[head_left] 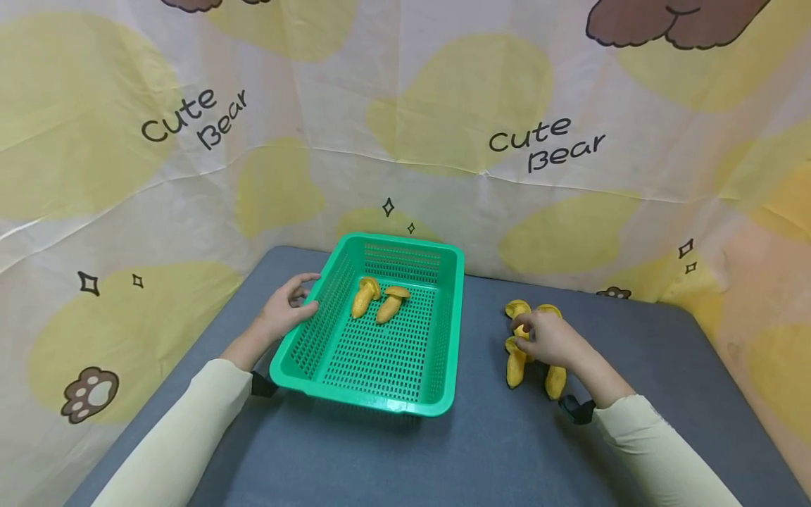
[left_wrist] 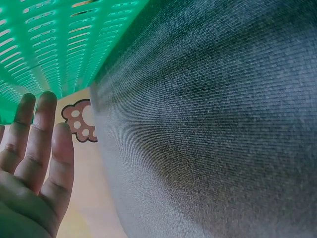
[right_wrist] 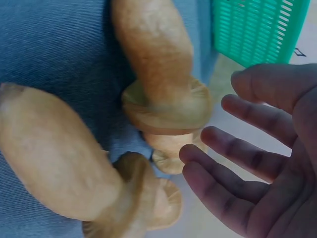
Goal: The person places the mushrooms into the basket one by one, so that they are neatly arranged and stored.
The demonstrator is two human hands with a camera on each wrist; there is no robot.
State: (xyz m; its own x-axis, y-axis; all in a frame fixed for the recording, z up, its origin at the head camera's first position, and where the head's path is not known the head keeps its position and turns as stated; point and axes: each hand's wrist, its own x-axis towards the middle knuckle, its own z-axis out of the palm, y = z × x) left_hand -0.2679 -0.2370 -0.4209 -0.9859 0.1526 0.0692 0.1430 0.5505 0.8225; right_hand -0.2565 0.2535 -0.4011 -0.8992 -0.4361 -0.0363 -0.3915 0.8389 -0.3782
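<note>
Mushrooms [head_left: 516,369] are bunched close by the right grip [head_left: 554,339], which looks loose and empty, front ones lying caps-away.

– What holds everything up?
– A flat table [head_left: 488,451], blue-grey and finely ribbed
– And directly on it?
– A green slotted basket [head_left: 452,317] stands left of centre; to its right, apart from it, yellow mushrooms [head_left: 516,369] lie clustered

grey-blue table [head_left: 507,458], ribbed surface; creased cloth [head_left: 345,105] behind it: yellow blobs [head_left: 469,91], "Cute Bear" lettering [head_left: 548,144] twice, brown paw print [head_left: 90,395] low left
</note>
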